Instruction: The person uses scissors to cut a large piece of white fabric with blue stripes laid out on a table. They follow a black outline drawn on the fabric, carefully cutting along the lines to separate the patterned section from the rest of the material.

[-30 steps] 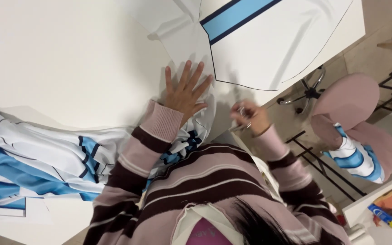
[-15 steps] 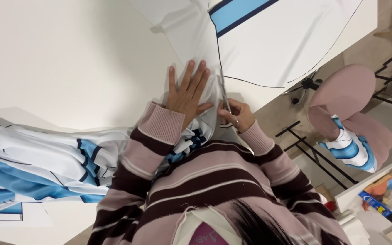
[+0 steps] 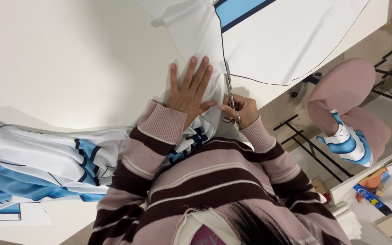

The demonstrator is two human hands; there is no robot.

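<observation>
Fabric [image 3: 196,34], white with a thin black printed outline, lies across the white table [image 3: 60,59] in the upper middle of the frame. From the head view I see my left hand [image 3: 190,88] pressed flat on it, fingers spread wide and gripping nothing. My right hand [image 3: 239,109] is just beside it to the right, curled closed through the handles of the scissors [image 3: 229,90], whose blades point up the frame along the black line. Right of that line a second panel [image 3: 286,41] with a blue stripe reaches to the table's edge at upper right. The upper left of the table is bare white surface with plenty of room. Blue and white printed cloth [image 3: 37,168] is bunched at lower left, running off the frame's left edge. Past the table's right edge stands a pink chair [image 3: 345,90] with a folded blue and white piece [image 3: 348,145] on its seat. At lower right a shelf [image 3: 377,181] holds small items I cannot tell apart
</observation>
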